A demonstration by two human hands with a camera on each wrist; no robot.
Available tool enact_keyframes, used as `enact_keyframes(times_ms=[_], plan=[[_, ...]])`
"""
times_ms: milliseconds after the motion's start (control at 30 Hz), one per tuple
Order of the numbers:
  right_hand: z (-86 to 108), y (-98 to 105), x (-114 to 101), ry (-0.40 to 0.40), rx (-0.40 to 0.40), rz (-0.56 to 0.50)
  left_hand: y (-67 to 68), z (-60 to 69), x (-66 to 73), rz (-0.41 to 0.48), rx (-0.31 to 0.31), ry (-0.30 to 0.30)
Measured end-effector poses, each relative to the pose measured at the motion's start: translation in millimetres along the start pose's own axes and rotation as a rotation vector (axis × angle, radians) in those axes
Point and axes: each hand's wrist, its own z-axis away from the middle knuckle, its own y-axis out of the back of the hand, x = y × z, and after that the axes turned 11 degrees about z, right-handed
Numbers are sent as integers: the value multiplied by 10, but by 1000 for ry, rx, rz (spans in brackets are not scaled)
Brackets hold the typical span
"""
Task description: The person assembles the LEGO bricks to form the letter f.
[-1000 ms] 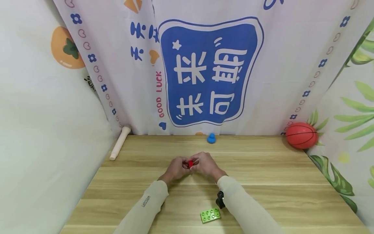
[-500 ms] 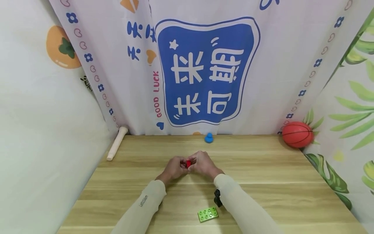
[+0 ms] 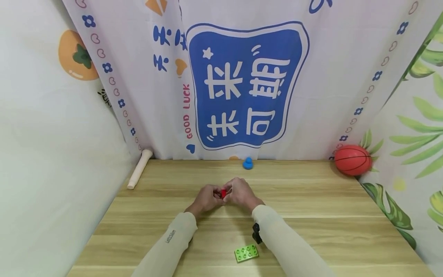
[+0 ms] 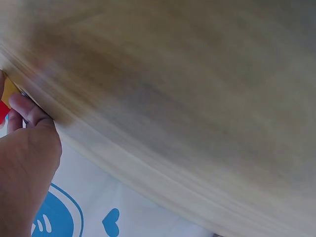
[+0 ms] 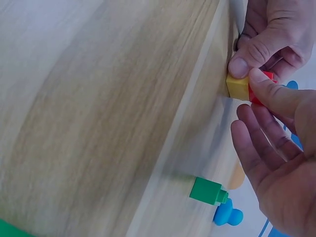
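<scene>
In the head view the left hand (image 3: 207,198) and right hand (image 3: 241,193) meet above the table around a small red brick (image 3: 223,193). The right wrist view shows a yellow brick (image 5: 237,89) against the red brick (image 5: 253,97). The left hand's thumb (image 5: 239,67) presses on the yellow one, and the right hand (image 5: 289,168) pinches the red one, its other fingers spread below. At the left edge of the left wrist view, the left hand (image 4: 30,153) is beside red and yellow pieces, partly cut off.
A green brick (image 5: 205,190) stands near a blue knobbed object (image 3: 247,163) at the table's back. Near the right forearm lies a light green studded plate (image 3: 246,253). A pale stick (image 3: 140,169) is at back left, a red ball (image 3: 352,160) at back right.
The head view has shifted a little, moving the whole scene slightly left in the picture since a second ago. Both hands keep nearly the same pose around the red brick.
</scene>
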Motion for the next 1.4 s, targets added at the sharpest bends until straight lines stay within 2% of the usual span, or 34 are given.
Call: enact_keyframes(times_ms=[333,500,700,900,1000,1133,1267,1400], plan=[[-15,-36,46,-31,-16,-27,-18,39,-21,31,9,-9],[-11,-67,56,-41,-10,-8,-24,57,-31,21,-1,-11],[-8,-98,80,-32,3,-7,-46,50,-42,22,-3,7],[41,-73,76,3,-34,16,-56,53,-41,-2,-13,10],[71,-9,73,48,-63,17,-50,48,-31,-1,-12,13],[115,135,95,104,-58,4,-38,34,-10,3,-1,17],[205,331,166,106,-29,9,-31,29,7,-10,2,18],[342,508,302,80,-23,25,-24,24,23,-6,16,48]])
